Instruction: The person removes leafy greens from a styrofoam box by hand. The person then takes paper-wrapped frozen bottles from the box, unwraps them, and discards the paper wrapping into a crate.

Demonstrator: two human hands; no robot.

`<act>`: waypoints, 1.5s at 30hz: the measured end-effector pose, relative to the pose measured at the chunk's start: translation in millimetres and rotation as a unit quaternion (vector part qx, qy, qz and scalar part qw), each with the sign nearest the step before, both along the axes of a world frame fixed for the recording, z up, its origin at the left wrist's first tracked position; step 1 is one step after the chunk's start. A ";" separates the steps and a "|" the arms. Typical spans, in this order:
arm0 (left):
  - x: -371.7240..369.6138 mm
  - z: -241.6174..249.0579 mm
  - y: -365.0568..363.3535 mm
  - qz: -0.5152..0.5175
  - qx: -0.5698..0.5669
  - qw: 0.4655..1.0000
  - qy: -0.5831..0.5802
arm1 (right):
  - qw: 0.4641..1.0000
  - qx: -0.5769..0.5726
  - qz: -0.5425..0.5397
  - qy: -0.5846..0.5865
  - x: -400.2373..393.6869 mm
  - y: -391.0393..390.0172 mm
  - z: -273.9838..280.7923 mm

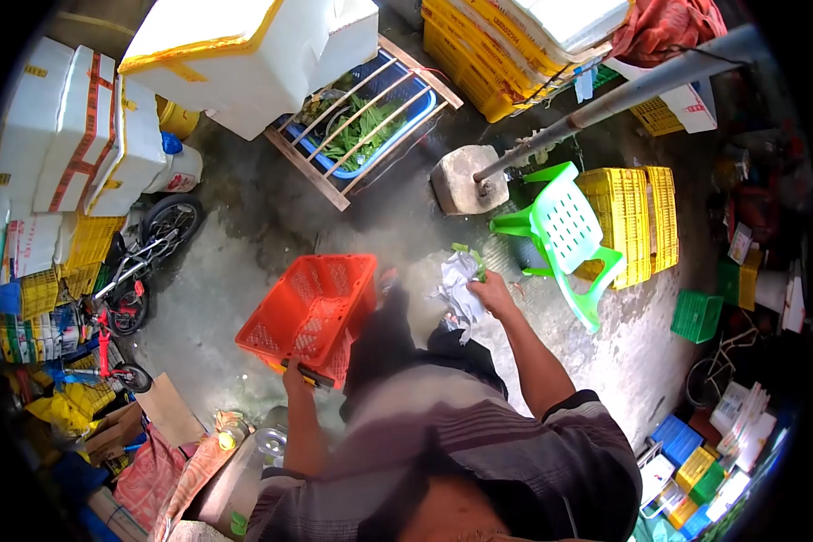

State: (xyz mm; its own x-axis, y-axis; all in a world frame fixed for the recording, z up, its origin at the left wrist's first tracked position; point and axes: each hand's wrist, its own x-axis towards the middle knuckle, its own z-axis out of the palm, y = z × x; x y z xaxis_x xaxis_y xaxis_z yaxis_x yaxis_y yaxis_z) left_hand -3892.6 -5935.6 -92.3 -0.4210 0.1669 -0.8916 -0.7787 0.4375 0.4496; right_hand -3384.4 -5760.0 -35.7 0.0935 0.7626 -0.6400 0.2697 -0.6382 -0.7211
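My left hand (295,378) is closed at the near edge of a red plastic basket (271,321), which is tilted so that its perforated inside faces up and looks bare. A dark item with a yellow edge (314,376) lies right by those fingers; its kind is unclear. My right hand (490,294) grips crumpled white paper (461,287) with bits of green leaf sticking out at the top. The paper hangs over the floor in front of my dark trousers.
A green plastic chair (565,221) and yellow crates (616,221) stand to the right. Ahead are a concrete block with a pole (465,179) and a blue tub of greens (379,135) under a wooden rack (339,192). Foam boxes (77,126) and a small bicycle (140,266) stand left.
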 end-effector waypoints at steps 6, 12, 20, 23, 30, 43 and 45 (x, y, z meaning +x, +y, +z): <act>21.1 3.4 -5.4 -0.033 0.000 0.999 0.030 | 0.995 0.000 -0.102 0.014 55.9 -96.0 -9.6; 61.1 21.3 -25.0 -0.081 0.056 0.995 0.032 | 0.980 0.024 -0.184 0.076 125.5 -194.1 -15.9; 136.5 51.8 -35.9 -0.145 0.100 0.982 0.067 | 0.958 0.033 -0.283 0.007 217.6 -337.8 -7.5; 158.3 51.3 -31.1 -0.172 0.096 0.978 0.067 | 0.951 0.021 -0.301 -0.062 245.7 -392.7 -20.8; 211.0 48.8 1.9 -0.264 0.120 0.956 0.054 | 0.908 0.039 -0.411 -0.072 250.5 -488.3 0.2; 283.4 72.0 8.0 -0.324 0.122 0.932 0.105 | 0.905 0.032 -0.423 -0.023 272.2 -514.1 -2.6; 287.1 84.0 -2.6 -0.347 0.111 0.921 0.135 | 0.931 0.024 -0.364 -0.024 284.9 -500.4 -6.9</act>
